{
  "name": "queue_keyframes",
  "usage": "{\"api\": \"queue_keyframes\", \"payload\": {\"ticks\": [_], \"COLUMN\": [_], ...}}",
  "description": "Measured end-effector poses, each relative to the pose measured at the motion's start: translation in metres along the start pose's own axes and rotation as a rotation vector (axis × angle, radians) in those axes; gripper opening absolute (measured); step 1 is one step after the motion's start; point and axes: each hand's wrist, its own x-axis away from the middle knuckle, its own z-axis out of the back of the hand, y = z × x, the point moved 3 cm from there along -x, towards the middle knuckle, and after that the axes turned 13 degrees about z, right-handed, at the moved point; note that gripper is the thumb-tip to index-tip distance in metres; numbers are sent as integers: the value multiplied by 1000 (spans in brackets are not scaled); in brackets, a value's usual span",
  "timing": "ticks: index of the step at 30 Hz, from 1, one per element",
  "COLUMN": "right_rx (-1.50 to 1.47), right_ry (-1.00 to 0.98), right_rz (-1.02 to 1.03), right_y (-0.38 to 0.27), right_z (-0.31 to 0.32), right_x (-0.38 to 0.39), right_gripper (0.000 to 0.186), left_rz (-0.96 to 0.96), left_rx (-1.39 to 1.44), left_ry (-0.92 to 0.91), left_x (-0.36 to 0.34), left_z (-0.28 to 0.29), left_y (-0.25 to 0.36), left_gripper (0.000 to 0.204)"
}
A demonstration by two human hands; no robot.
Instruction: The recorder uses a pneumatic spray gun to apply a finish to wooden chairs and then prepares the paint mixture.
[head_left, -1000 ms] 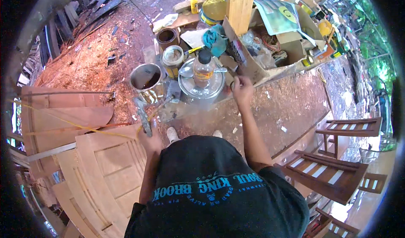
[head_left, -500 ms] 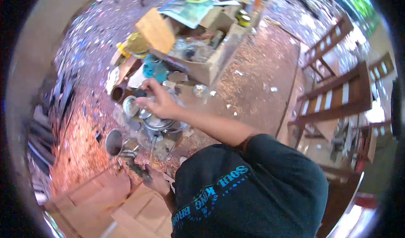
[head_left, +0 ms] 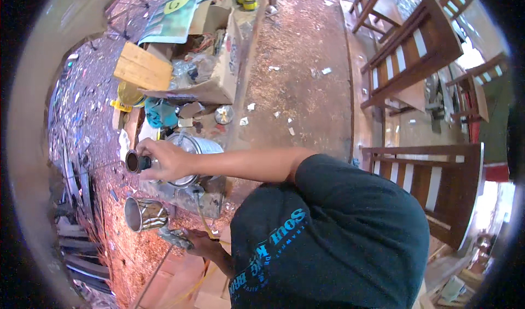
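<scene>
The right hand (head_left: 167, 160) is closed around a small dark bottle (head_left: 135, 161), holding it tipped on its side with the open mouth facing away, just left of the large silver metal can (head_left: 191, 147) that serves as the landmark here. The left hand (head_left: 199, 243) sits low, below the silver can and near the person's chest, wrapped on a grimy rag or brush-like tool (head_left: 174, 237); what exactly it grips is too blurred to tell. Below and left of the silver can stands a smaller open tin (head_left: 143, 213), lying toward the camera with its shiny inside showing. Handled well, the bottle wants a firm wrist and a slow tilt, since its mouth is already sideways and any liquid would run quickly; keeping it over a container rather than over bare ground would save a spill. Above the silver can a teal cloth (head_left: 159, 113) lies crumpled, and above that a cardboard box (head_left: 216, 87) full of clutter, with a pale wood block (head_left: 143, 67) at its left. All this rests on the ground (head_left: 301, 84), reddish, dusty, littered with shavings. Right of the can, well apart, stand dark wooden chair frames (head_left: 415, 46), and pale wooden panels (head_left: 202, 287) lie below it.
</scene>
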Motion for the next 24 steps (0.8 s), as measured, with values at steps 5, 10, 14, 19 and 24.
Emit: {"api": "queue_keyframes", "payload": {"ticks": [5,10,14,19,24], "right_rx": [38,33,147,81,39], "right_ry": [-38,-2,39,109,117], "right_rz": [77,-74,-2,4,-25], "right_y": [18,5,9,2,13], "right_z": [-9,2,4,3,5], "right_x": [5,3,5,6,9], "right_gripper": [46,53,57,53,52], "left_rz": [-304,-154,-169,-215,-122], "left_rx": [-75,-130,-84,-103,-117], "left_ry": [-70,-141,-121,-152,-252], "left_x": [-34,-35,-28,-80,-84], "left_z": [6,2,-8,12,3], "left_y": [-3,8,22,17,23], "left_gripper": [44,53,29,23,46]}}
